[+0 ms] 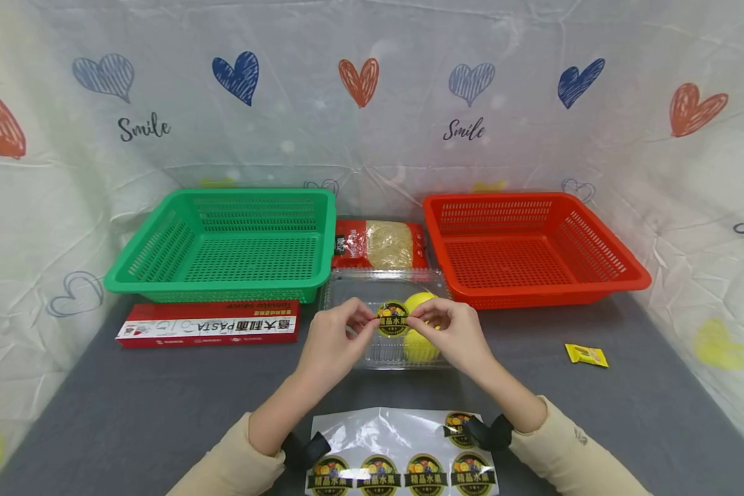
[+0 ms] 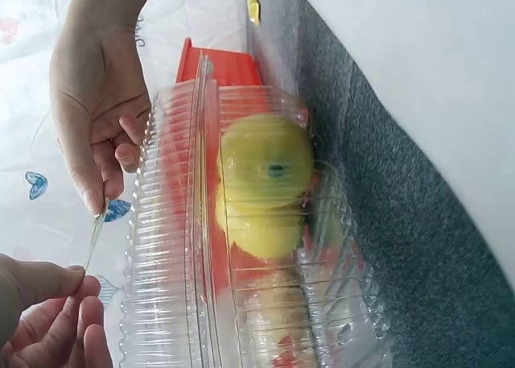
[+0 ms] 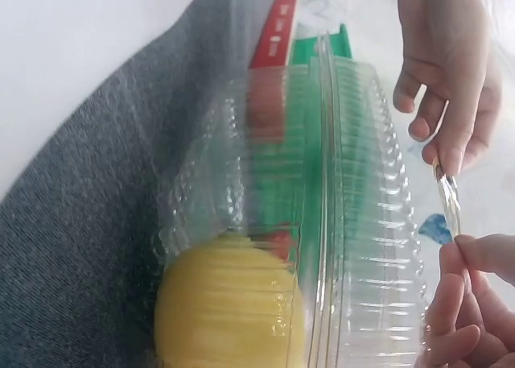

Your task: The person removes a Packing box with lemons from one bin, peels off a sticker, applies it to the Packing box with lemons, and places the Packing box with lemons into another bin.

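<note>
A round black-and-gold fruit label sticker (image 1: 393,319) is stretched between both hands, edge-on in the wrist views. My left hand (image 1: 337,339) pinches its left edge with thumb and fingertips. At the opposite edge, my right hand (image 1: 455,334) pinches it the same way. Beneath lies a clear plastic clamshell box (image 1: 378,355), its ribbed lid closed. Inside, on the right, sit yellow round fruits (image 2: 265,163), partly hidden by the right hand in the head view. Both wrist views show the sticker apart from the lid. Nearer the body is a white sticker sheet (image 1: 384,430) with several similar labels.
A green basket (image 1: 223,289) stands back left and a red basket (image 1: 539,296) back right. Between them lies a red-and-clear food packet (image 1: 387,244). A red-and-white pasta box (image 1: 211,325) lies before the green basket. One small yellow packet (image 1: 586,355) is at right.
</note>
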The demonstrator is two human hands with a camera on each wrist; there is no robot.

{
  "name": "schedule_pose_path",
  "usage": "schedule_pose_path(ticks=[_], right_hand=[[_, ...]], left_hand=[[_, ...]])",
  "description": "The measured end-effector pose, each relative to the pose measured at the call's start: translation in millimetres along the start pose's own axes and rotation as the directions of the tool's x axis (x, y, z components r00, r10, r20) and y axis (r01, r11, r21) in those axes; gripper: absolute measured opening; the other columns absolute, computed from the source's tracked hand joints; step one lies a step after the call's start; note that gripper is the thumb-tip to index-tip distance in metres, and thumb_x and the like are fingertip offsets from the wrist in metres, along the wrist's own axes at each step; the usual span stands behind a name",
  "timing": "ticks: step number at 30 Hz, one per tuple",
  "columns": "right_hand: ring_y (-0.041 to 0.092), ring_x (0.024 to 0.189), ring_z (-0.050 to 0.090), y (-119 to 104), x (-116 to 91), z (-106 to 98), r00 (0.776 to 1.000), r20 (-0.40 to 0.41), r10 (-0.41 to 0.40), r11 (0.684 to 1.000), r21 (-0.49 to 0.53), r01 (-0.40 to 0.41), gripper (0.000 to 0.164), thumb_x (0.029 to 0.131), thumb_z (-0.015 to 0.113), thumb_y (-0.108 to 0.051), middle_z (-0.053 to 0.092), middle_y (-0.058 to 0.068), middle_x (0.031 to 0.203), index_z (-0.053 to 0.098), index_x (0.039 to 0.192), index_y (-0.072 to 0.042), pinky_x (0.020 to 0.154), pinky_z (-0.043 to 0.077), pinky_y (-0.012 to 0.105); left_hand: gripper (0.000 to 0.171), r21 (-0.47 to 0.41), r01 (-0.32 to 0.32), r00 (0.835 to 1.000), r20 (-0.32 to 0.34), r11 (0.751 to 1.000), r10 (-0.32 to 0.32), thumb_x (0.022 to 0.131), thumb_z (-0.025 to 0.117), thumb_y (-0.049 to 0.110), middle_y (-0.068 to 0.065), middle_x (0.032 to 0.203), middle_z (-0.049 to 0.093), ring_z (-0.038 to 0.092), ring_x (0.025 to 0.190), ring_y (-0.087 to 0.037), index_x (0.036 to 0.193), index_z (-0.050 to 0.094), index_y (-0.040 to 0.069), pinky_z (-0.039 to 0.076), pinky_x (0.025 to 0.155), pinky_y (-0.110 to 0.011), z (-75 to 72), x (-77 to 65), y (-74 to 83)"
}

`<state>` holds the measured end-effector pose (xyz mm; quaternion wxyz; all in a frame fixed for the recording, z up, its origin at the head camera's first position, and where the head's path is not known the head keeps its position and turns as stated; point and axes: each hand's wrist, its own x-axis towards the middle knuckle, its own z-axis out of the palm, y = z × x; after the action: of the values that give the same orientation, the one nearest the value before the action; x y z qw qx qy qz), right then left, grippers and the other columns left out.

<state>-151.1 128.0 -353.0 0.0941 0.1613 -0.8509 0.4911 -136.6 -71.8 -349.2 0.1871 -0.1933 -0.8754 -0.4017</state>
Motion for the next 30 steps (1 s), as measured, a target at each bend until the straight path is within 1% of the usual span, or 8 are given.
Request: schedule_pose_path(ticks=[4,8,12,15,19,23,26,30], right_hand=[[0.017,0.059,0.061,3.7,7.8,2.0,0.999,0.006,0.04,0.999,0.012,-0.04,0.009,0.076,0.074,-0.013,0.067,0.001,0.07,0.069,0.08,-0.007,0.053,0.049,0.025],[0.014,0.058,0.06,7.1,15.2,5.0,0.998,-0.004,0.069,0.998,-0.003,-0.069,0.01,0.076,0.074,-0.014,0.068,0.001,0.07,0.07,0.081,-0.007,0.052,0.049,0.026],[0.012,0.058,0.059,10.1,21.6,8.2,0.996,-0.019,0.081,0.996,-0.03,-0.082,0.009,0.076,0.075,-0.013,0.068,0.002,0.071,0.07,0.08,-0.007,0.053,0.049,0.025],[0.013,0.057,0.059,11.4,26.1,10.3,0.997,-0.024,0.075,0.996,-0.049,-0.076,0.009,0.076,0.075,-0.012,0.068,0.003,0.072,0.07,0.08,-0.006,0.053,0.05,0.025],[0.014,0.056,0.06,12.2,31.9,12.4,0.998,-0.03,0.047,0.993,-0.104,-0.049,0.01,0.076,0.075,-0.012,0.068,0.005,0.071,0.069,0.078,-0.005,0.053,0.05,0.025],[0.012,0.055,0.058,14.2,37.3,15.3,0.999,-0.029,0.024,0.982,-0.184,-0.029,0.009,0.075,0.075,-0.013,0.067,0.004,0.069,0.069,0.077,-0.005,0.052,0.048,0.025],[0.011,0.053,0.056,14.9,39.3,16.8,0.999,-0.026,0.036,0.975,-0.22,-0.04,0.009,0.075,0.075,-0.013,0.067,0.002,0.068,0.07,0.077,-0.007,0.051,0.046,0.026],[0.01,0.053,0.055,14.5,40.2,18.6,0.998,-0.025,0.065,0.967,-0.244,-0.069,0.009,0.074,0.075,-0.014,0.066,0.0,0.067,0.07,0.077,-0.008,0.053,0.044,0.027]], left_hand=[[0.011,0.04,0.008,1.0,-0.006,0.999,-0.008,0.077,0.074,0.011,0.001,0.07,0.065,0.056,0.06,-0.005,0.081,0.064,0.009,0.048,0.054,-0.017,3.3,8.0,-3.2],[0.011,0.08,0.026,1.0,0.0,0.996,-0.026,0.078,0.073,0.011,0.001,0.07,0.065,0.057,0.06,-0.007,0.082,0.064,0.01,0.048,0.055,-0.018,6.4,15.3,-6.0],[0.01,0.136,0.047,0.999,0.013,0.99,-0.049,0.078,0.073,0.012,-0.001,0.072,0.066,0.059,0.061,-0.01,0.083,0.064,0.011,0.048,0.055,-0.019,9.1,20.8,-8.1],[0.01,0.184,0.053,0.998,0.015,0.981,-0.056,0.078,0.073,0.013,-0.002,0.074,0.067,0.059,0.062,-0.012,0.084,0.065,0.011,0.047,0.054,-0.019,10.8,24.1,-9.5],[0.011,0.263,0.05,0.998,0.015,0.963,-0.056,0.078,0.073,0.016,-0.003,0.075,0.067,0.058,0.058,-0.013,0.084,0.065,0.011,0.043,0.048,-0.018,12.8,28.3,-9.9],[0.009,0.326,0.041,0.999,0.02,0.944,-0.05,0.079,0.072,0.016,-0.002,0.072,0.067,0.054,0.053,-0.012,0.082,0.065,0.011,0.038,0.043,-0.019,15.9,31.6,-12.3],[0.009,0.365,0.027,0.999,0.025,0.931,-0.039,0.078,0.073,0.016,-0.001,0.069,0.065,0.053,0.052,-0.012,0.081,0.066,0.011,0.039,0.043,-0.02,19.5,32.8,-15.5],[0.008,0.416,0.001,1.0,0.026,0.91,-0.013,0.078,0.073,0.017,0.0,0.067,0.064,0.055,0.056,-0.013,0.08,0.068,0.012,0.043,0.046,-0.024,24.6,32.8,-18.0]])
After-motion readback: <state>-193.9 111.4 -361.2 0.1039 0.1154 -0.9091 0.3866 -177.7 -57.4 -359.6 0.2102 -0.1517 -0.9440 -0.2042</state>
